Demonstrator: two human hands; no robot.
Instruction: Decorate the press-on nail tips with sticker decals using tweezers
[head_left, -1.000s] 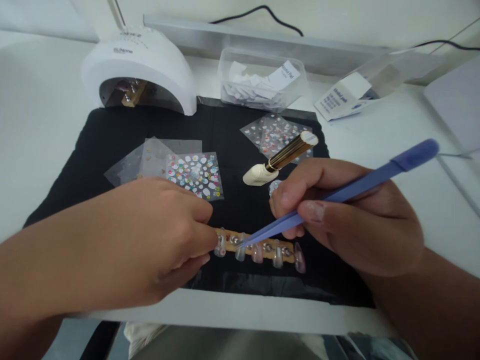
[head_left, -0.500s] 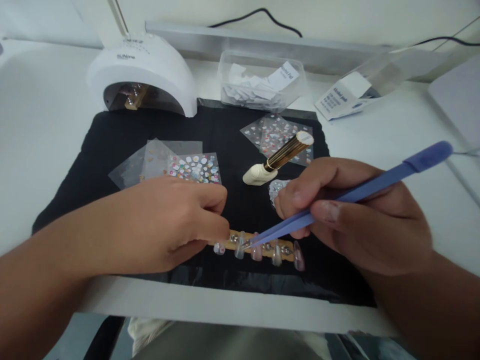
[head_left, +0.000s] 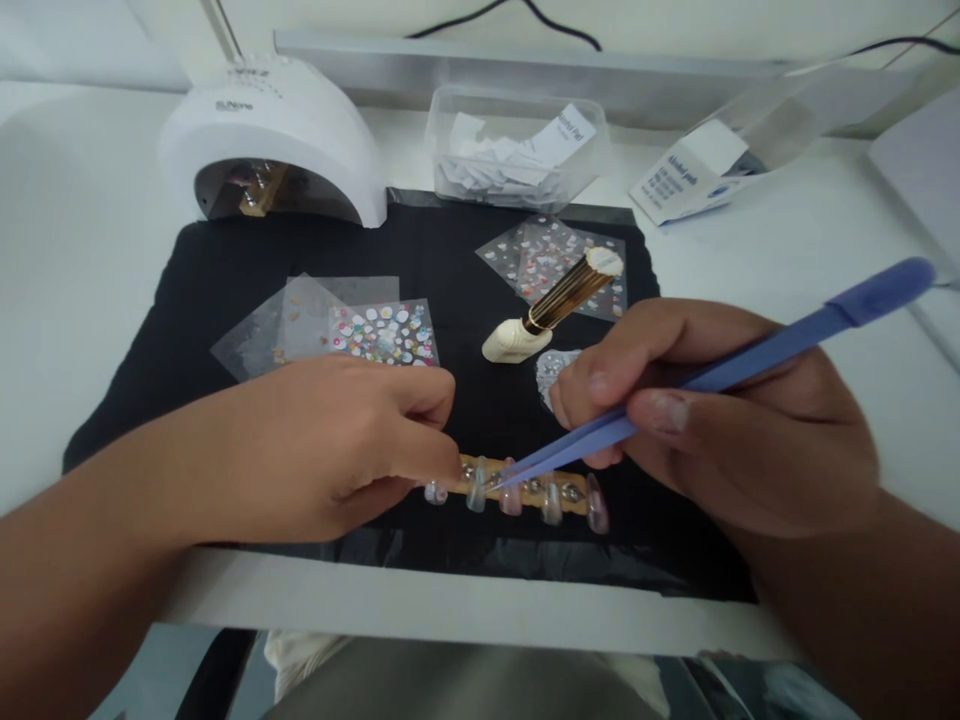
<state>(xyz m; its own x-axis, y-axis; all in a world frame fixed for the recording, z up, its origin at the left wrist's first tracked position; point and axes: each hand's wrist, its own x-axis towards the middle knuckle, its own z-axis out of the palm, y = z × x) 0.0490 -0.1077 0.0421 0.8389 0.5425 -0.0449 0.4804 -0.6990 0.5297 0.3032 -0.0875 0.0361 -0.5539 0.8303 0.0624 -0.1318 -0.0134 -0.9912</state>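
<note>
Between my thumb and fingers, my right hand [head_left: 720,420] pinches blue tweezers [head_left: 600,436], their tips down and left at a clear false nail [head_left: 477,490]. That nail is one of several mounted across a wooden nail display stick [head_left: 576,494] with metal studs, on the black mat. At the stick's left end, my left hand [head_left: 382,440] is closed with its fingers holding the stick; the fingertips partly hide it. Beyond the tweezers lies a silvery glittery piece [head_left: 553,372], partly covered by my right fingers. Whether the tweezer tips hold anything is too small to tell.
A cream bottle with a gold cap [head_left: 555,312] rests on the black mat [head_left: 450,245]. Sticker sheets [head_left: 386,330] and more sticker sheets [head_left: 559,262] lie behind. A white nail lamp [head_left: 300,120], a clear tub of sachets [head_left: 517,150] and an alcohol pad box [head_left: 690,175] stand farther back.
The camera view has shifted slightly. The tweezers' tips have moved a little off the clear nail's surface toward its right edge; my left hand stays on the stick.
</note>
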